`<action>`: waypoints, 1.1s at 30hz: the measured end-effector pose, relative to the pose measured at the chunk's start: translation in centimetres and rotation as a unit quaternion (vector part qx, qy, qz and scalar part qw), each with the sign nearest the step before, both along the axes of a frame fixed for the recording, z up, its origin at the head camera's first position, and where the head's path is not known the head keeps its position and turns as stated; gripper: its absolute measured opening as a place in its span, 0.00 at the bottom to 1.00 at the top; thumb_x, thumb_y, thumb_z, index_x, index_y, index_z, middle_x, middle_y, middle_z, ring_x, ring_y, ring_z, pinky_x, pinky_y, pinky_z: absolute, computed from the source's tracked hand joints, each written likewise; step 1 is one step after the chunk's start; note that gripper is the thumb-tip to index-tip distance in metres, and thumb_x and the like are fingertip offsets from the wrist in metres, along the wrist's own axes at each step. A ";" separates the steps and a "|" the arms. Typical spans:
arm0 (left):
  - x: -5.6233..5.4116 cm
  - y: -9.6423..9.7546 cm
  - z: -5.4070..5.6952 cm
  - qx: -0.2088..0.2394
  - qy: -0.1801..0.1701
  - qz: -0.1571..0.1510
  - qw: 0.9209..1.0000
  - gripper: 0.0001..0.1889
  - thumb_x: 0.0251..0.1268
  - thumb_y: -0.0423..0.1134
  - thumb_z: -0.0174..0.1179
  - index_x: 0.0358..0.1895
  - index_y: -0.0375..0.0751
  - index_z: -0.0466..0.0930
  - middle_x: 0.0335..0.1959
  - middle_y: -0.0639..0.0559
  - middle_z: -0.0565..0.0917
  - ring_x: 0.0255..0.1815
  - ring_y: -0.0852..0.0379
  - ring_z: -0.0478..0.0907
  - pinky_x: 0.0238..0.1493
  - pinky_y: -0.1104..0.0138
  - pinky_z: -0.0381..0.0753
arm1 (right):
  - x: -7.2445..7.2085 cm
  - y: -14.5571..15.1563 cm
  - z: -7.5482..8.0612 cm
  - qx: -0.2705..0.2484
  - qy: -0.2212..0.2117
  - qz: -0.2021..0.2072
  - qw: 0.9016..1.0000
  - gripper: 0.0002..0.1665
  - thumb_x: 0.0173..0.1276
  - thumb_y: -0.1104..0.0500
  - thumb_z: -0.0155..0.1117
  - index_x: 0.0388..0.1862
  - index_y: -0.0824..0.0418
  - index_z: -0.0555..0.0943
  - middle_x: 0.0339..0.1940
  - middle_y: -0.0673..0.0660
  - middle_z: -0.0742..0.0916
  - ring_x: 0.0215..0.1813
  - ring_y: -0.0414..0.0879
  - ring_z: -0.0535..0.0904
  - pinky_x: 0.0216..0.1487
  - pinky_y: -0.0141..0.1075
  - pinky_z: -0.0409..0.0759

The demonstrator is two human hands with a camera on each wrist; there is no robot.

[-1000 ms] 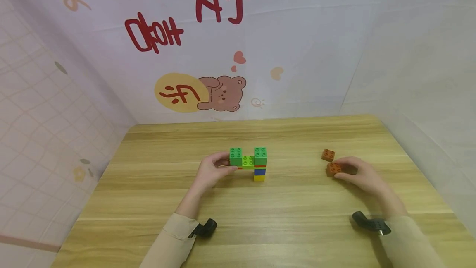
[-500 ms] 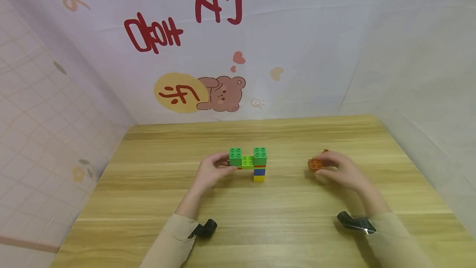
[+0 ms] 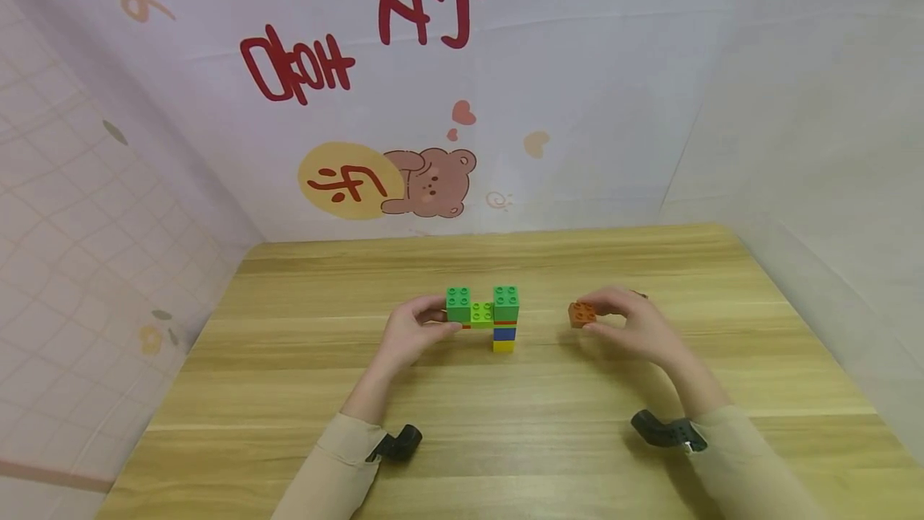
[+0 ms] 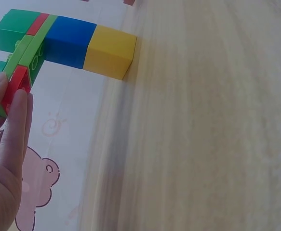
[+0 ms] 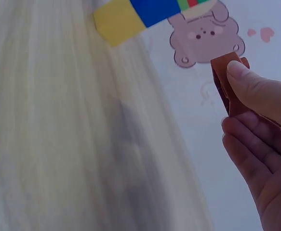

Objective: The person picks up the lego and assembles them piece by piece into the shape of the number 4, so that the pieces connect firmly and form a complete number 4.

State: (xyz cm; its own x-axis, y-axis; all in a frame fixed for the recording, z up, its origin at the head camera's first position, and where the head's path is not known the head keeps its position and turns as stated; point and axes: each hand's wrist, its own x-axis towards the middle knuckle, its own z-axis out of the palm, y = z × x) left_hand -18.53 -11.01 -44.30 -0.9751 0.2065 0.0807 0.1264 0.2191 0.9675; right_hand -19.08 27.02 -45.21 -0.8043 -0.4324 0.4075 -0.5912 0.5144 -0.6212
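My left hand point(image 3: 411, 334) pinches the left end of a toy brick structure, around the left green brick point(image 3: 458, 307). A light green piece point(image 3: 481, 314) joins that end to a column on the right. The column has a yellow brick point(image 4: 110, 50) at the bottom, then a blue brick point(image 4: 70, 41), thin light green and red layers, and a green brick point(image 3: 505, 303) on top. Under the held end, a red piece point(image 4: 18, 83) shows by my fingers. To the right, my right hand point(image 3: 635, 329) holds an orange-brown brick point(image 3: 581, 314) between thumb and fingers, apart from the column and raised over the table.
Behind my right hand, a second orange-brown brick point(image 3: 639, 294) is almost wholly hidden. Everything stands on a wood-grain table point(image 3: 462, 440). A white printed cloth point(image 3: 606, 87) hangs behind the table and along its sides.
My right hand has carried the orange-brown brick leftward toward the column, away from the second one. The left hand and the structure have stayed in place.
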 end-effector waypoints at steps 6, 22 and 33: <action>0.0 0.0 0.1 -0.001 -0.002 0.002 1.000 0.22 0.53 0.30 0.74 0.54 0.39 0.85 0.46 0.48 0.85 0.44 0.52 0.81 0.42 0.66 0.82 | -0.1 -2.1 1.6 -0.002 0.015 0.003 1.000 0.23 0.58 0.66 0.76 0.53 0.60 0.83 0.47 0.51 0.86 0.47 0.45 0.82 0.50 0.35 0.81; -0.1 0.2 -0.1 -0.014 -0.010 0.012 1.000 0.23 0.53 0.28 0.73 0.55 0.35 0.83 0.48 0.47 0.85 0.46 0.50 0.81 0.43 0.67 0.81 | -0.7 -6.9 5.3 -0.008 0.049 0.028 0.998 0.26 0.57 0.63 0.78 0.55 0.58 0.83 0.49 0.50 0.86 0.47 0.45 0.81 0.50 0.42 0.81; -0.2 -0.1 -0.3 -0.007 0.008 0.002 1.000 0.21 0.53 0.31 0.74 0.53 0.38 0.85 0.45 0.49 0.85 0.43 0.53 0.82 0.42 0.65 0.82 | -1.0 -9.3 6.3 -0.012 0.059 0.040 0.997 0.24 0.57 0.61 0.78 0.53 0.59 0.84 0.46 0.50 0.85 0.46 0.44 0.81 0.49 0.40 0.81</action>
State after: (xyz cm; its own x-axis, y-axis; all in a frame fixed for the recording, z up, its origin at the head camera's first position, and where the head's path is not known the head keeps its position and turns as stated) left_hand -18.69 -11.12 -44.56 -0.9746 0.2033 0.0935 0.1408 0.2327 0.9623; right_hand -20.10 17.74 -38.92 -0.7137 -0.4826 0.5077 -0.6993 0.4490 -0.5562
